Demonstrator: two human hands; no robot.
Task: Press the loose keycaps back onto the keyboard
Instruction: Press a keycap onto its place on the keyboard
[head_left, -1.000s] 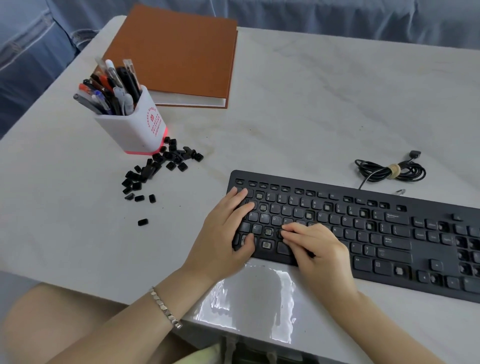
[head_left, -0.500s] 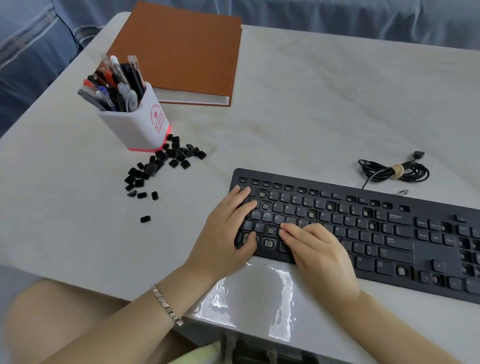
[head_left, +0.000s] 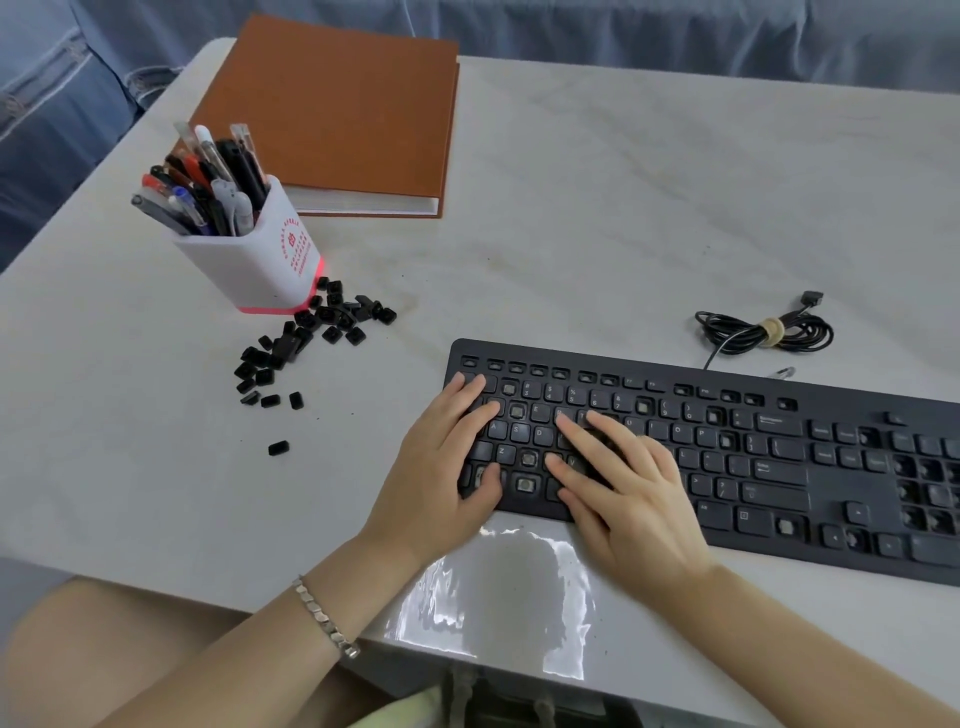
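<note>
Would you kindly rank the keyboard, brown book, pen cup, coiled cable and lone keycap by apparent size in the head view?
Largest to smallest:
1. keyboard, though cut off at the right edge
2. brown book, lying farther from the camera
3. pen cup
4. coiled cable
5. lone keycap

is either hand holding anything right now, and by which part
Neither holds anything visible: the left hand and right hand lie flat, fingers straight, on the keyboard. The loose keycaps lie beside the pen cup.

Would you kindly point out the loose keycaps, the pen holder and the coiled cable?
loose keycaps (head_left: 293, 340): head view, on a cap mid-heap.
pen holder (head_left: 249, 265): head view, on its white wall.
coiled cable (head_left: 800, 335): head view, on the looped strands.
</note>
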